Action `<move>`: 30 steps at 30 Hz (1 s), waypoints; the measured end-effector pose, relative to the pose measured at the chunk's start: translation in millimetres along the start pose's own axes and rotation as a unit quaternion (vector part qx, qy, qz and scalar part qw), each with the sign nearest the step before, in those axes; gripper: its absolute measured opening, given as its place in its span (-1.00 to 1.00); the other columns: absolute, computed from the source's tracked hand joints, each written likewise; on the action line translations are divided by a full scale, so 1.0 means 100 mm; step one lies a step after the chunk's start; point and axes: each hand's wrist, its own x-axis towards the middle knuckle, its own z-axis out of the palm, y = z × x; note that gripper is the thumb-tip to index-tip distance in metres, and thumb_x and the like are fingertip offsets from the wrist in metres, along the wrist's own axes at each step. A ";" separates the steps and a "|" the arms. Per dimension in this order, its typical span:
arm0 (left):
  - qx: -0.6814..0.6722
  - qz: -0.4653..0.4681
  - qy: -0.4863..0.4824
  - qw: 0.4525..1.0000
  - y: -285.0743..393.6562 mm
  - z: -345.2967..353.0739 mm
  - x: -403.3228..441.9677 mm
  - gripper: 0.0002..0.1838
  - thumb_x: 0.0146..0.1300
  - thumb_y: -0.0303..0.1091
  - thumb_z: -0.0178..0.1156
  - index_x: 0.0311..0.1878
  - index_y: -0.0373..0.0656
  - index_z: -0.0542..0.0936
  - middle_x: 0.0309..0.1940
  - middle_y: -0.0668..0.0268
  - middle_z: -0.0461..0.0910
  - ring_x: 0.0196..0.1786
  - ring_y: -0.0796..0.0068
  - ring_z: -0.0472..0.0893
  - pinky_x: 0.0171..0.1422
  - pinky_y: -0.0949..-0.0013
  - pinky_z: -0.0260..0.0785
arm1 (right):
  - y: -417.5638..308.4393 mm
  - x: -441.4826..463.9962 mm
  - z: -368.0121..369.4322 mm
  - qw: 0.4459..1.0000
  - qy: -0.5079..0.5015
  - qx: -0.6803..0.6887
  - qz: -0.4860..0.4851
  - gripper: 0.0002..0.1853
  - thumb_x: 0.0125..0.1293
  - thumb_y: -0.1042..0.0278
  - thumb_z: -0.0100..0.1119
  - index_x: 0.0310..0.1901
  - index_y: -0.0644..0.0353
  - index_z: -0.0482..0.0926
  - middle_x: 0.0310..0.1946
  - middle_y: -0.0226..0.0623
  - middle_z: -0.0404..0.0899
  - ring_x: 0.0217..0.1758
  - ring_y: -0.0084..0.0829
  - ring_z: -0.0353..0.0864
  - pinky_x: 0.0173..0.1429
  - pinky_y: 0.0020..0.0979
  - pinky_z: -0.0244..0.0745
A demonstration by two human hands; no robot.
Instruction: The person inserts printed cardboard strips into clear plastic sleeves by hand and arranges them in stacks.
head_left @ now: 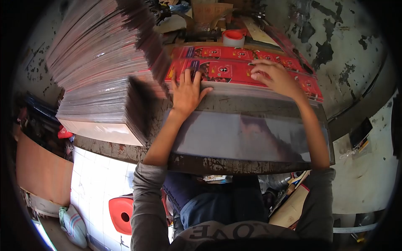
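My left hand [186, 93] lies with its fingers spread on the left part of a stack of red printed sheets [240, 72], near its front edge. Over the right part of that stack is my right hand [277, 78], its fingers bent and apart; I see nothing held in it. Whether its fingertips touch the top sheet I cannot tell. Closer to me, a clear plastic sheet [217, 134] lies flat on the table, shiny with reflections. More red printed sheets [228, 52] lie in a row behind the stack.
Tall piles of sheets with shiny edges [98, 98] stand at the left of the worn table [201, 164]. A roll of tape [233, 38] sits at the back, near cardboard pieces. A red stool [121, 215] is on the floor at lower left. A peeling wall [335, 54] borders the right side.
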 end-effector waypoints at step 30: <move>-0.012 -0.002 -0.013 1.000 0.01 -0.06 0.01 -0.38 0.10 0.09 0.20 0.16 -0.01 0.34 0.05 0.17 0.30 0.18 0.21 0.31 0.29 -0.21 0.02 | 1.27 1.02 0.86 0.968 -0.073 -0.103 0.219 0.04 -0.12 -0.59 0.09 0.29 0.04 0.27 0.27 -0.01 0.24 0.38 0.00 0.16 0.37 0.15 0.01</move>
